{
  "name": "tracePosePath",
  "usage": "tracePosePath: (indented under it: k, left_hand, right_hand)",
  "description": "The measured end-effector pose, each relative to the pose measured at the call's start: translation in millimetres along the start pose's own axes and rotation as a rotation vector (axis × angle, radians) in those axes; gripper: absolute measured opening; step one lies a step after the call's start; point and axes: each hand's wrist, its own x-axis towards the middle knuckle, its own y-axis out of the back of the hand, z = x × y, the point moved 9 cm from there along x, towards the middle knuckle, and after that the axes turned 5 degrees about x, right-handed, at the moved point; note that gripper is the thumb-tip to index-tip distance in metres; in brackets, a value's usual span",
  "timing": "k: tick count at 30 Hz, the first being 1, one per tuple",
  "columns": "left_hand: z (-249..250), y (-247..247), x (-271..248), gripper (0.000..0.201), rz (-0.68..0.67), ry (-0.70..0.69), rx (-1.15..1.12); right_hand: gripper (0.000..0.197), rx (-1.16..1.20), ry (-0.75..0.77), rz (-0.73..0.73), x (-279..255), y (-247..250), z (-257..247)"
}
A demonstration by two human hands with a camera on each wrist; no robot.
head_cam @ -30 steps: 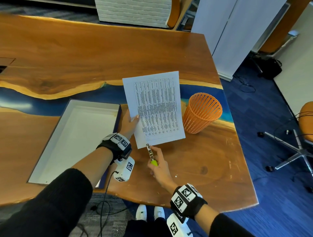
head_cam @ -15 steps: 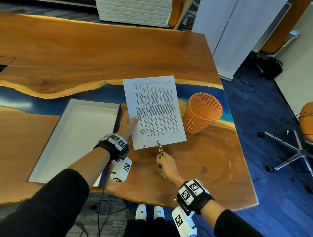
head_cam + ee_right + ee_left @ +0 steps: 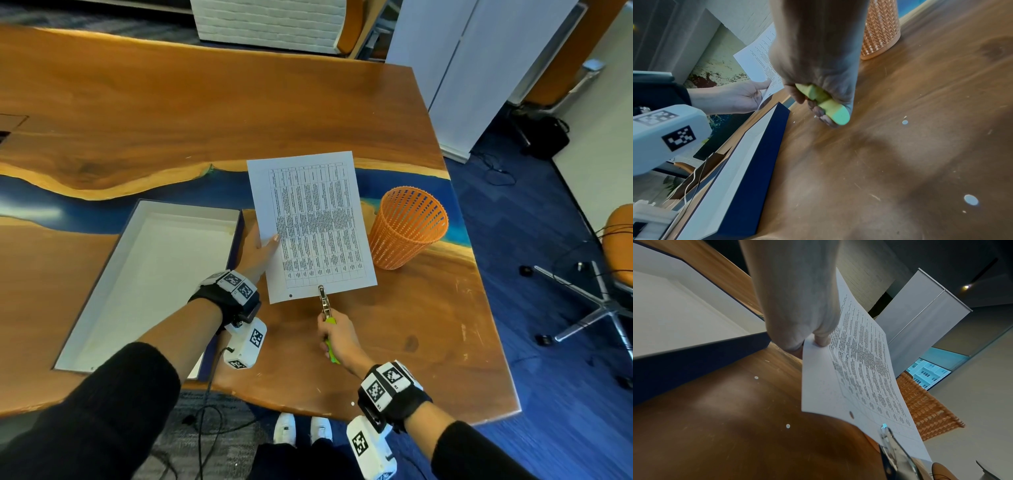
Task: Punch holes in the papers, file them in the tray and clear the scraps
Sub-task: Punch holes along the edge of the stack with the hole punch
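Now: left hand (image 3: 255, 251) pinches the paper (image 3: 310, 224) by its left edge, held up over the table (image 3: 428, 325) | right hand (image 3: 337, 337) squeezes the punch (image 3: 324, 303), its tip on the paper's near edge | one hole (image 3: 290, 295) by the near-left corner | tray (image 3: 102, 294) to the left | orange bin (image 3: 406, 228) to the right | round scraps (image 3: 971, 200) on the table.

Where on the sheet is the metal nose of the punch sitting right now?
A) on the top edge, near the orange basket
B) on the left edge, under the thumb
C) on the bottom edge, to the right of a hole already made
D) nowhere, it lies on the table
C: the punch, gripped by the right hand, bites the paper's bottom edge, right of the finished hole.
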Motion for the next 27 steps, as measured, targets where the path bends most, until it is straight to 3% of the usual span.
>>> tracePosePath:
  k: [21,27]
  left_hand:
    - [0.2,0.5,-3.0,0.051,0.012,0.012,0.006]
    - [-3.2,1.5,-1.6,0.050,0.013,0.027,0.010]
  right_hand:
    - [0.019,-0.061,0.006,0.035,5.0,-0.7,1.4]
    - [0.028,-0.063,-0.007,0.040,6.1,-0.1,2.3]
